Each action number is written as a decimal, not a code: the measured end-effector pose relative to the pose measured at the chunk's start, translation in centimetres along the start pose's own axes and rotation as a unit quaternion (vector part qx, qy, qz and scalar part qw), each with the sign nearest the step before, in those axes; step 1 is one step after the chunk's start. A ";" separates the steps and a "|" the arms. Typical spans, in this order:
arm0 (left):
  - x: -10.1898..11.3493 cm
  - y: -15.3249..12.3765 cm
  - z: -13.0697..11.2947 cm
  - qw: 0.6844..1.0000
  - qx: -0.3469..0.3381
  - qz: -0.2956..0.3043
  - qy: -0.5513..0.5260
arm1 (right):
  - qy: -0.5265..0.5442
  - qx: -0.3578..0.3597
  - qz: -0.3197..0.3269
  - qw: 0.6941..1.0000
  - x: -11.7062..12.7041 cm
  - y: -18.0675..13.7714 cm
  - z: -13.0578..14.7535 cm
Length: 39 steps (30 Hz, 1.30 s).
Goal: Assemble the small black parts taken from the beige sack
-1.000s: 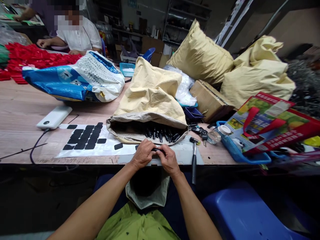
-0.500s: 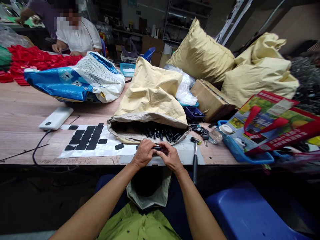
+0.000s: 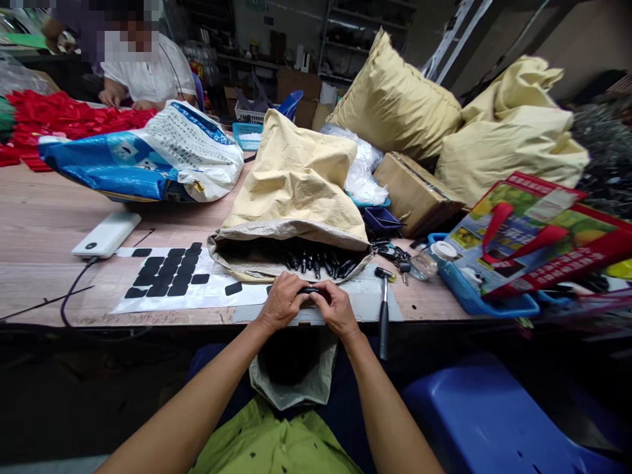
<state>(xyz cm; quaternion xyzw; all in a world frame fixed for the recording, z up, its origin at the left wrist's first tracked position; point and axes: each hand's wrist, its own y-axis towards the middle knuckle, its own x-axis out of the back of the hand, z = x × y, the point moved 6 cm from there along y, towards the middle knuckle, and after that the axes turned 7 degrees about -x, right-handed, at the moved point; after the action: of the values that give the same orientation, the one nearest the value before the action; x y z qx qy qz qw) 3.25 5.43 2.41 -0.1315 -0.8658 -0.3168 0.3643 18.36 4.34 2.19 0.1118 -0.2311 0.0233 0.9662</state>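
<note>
My left hand [image 3: 281, 301] and my right hand [image 3: 336, 308] meet at the table's front edge, both closed on one small black part [image 3: 310, 290] held between the fingertips. Just beyond them a tan sack [image 3: 296, 191] lies open toward me, with several black parts [image 3: 320, 263] showing in its mouth. Left of my hands lies a white sheet [image 3: 197, 293] carrying several black pads [image 3: 168, 271]. A grey bag [image 3: 293, 368] hangs open between my knees under the table edge.
A small hammer [image 3: 384, 309] lies right of my hands, handle over the edge. A white power bank [image 3: 106, 234] with a cable, a blue-white sack [image 3: 143, 155], a cardboard box [image 3: 412, 194] and a blue basket [image 3: 486, 299] crowd the wooden table [image 3: 44, 217]. Another person [image 3: 145, 66] works at the far left.
My hands stay together on the black part and have shifted slightly forward, with the fingers working round it. The person at the far left has moved their hands.
</note>
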 end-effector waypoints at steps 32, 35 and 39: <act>-0.4 -0.2 0.4 0.997 -0.003 0.001 0.083 | -0.128 0.056 -0.019 0.990 -0.8 -0.5 1.2; -0.4 -0.3 0.3 0.996 -0.004 0.000 0.091 | -0.133 0.055 -0.029 0.989 -0.7 -0.4 1.2; -0.4 -0.3 0.2 0.995 -0.005 -0.002 0.098 | -0.151 0.067 -0.036 0.986 -0.8 -0.5 1.3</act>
<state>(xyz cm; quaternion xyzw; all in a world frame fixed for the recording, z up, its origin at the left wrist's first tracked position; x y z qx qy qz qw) 3.25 5.31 1.91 -0.0998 -0.8247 -0.3328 0.4463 17.15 3.58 2.87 0.1868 -0.3683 -0.0131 0.9106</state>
